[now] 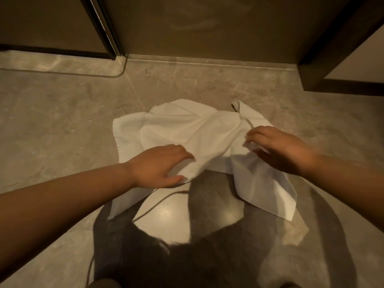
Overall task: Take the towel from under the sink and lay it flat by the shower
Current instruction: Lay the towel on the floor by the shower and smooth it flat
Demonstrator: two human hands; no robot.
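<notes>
A white towel [187,134] lies rumpled on the grey stone floor [62,125], at the middle of the view, with folds heaped across it and one corner curled up at 1 o'clock. The left hand [158,165] comes in from 8 o'clock and its fingers [176,179] pinch the towel's near edge. The right hand [278,146] comes in from 4 o'clock, its fingers [252,135] closed on a fold at the towel's right side. A dark glass door [207,26] stands at 12 o'clock, beyond the towel.
</notes>
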